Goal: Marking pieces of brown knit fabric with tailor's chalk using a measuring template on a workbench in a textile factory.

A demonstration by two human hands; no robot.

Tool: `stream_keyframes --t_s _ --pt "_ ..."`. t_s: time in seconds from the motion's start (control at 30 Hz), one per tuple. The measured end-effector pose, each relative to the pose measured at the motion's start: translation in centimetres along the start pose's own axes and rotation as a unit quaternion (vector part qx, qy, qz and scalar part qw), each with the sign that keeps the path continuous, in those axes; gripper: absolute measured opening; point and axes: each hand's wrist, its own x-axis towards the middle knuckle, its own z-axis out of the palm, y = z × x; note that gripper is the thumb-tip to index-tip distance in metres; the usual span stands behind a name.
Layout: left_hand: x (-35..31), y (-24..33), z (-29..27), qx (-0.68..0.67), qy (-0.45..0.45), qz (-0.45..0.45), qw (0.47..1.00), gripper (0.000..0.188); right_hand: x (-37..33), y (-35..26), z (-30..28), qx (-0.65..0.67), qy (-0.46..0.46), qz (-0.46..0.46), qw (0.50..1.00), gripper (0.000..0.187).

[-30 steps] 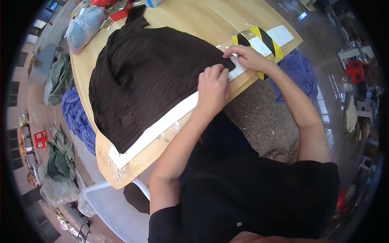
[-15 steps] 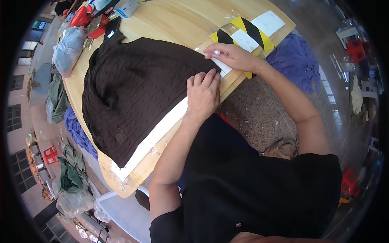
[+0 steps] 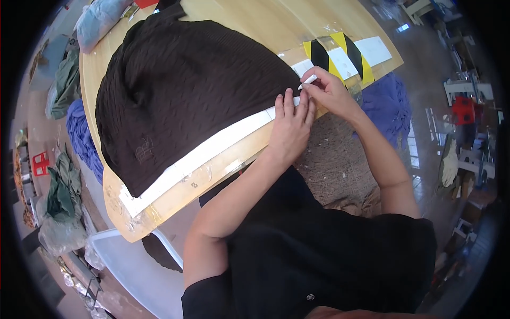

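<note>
A dark brown cable-knit garment piece (image 3: 180, 90) with a small stitched emblem lies spread on the wooden table (image 3: 265, 21). Its near edge runs along a white strip (image 3: 212, 144) fixed to the tabletop. My left hand (image 3: 289, 133) lies with its fingers stretched over the garment's right-hand corner and the strip. Just beyond those fingertips, my right hand (image 3: 333, 97) pinches a slim white pen (image 3: 308, 81). The pen's tip points down and left, at the garment's ribbed edge; whether it touches the knit I cannot tell.
Yellow-and-black tape (image 3: 353, 58) crosses the strip at right. Purple fabric (image 3: 387, 109) hangs off the table's right end. A whitish plastic bin (image 3: 125, 266) holding dark fabric stands below the near left corner. A pale stuffed bag (image 3: 101, 21) rests at the far left edge.
My view has shifted, so the table sits differently in it. The right hand has swung its pen from lying across the palm to pointing down at the garment's corner. The left hand still rests there.
</note>
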Motion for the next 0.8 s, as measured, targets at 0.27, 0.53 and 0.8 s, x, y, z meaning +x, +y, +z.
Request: stream_keyframes --t_s 0.27,0.53,0.8 --pt "-0.2 0.2 0.4 -0.003 0.001 -0.001 1.0 0.055 0.1 0.2 0.1 -0.024 -0.018 0.017 0.999 0.009" --pt "-0.1 0.1 0.6 -0.013 0.023 -0.007 1.0 0.048 0.6 -1.8 2.9 -0.105 0.056 -0.022 0.993 0.009" --pt "-0.4 0.5 2.1 0.028 -0.013 0.001 1.0 0.041 2.2 -2.3 6.1 -0.186 -0.043 -0.202 0.961 0.01"
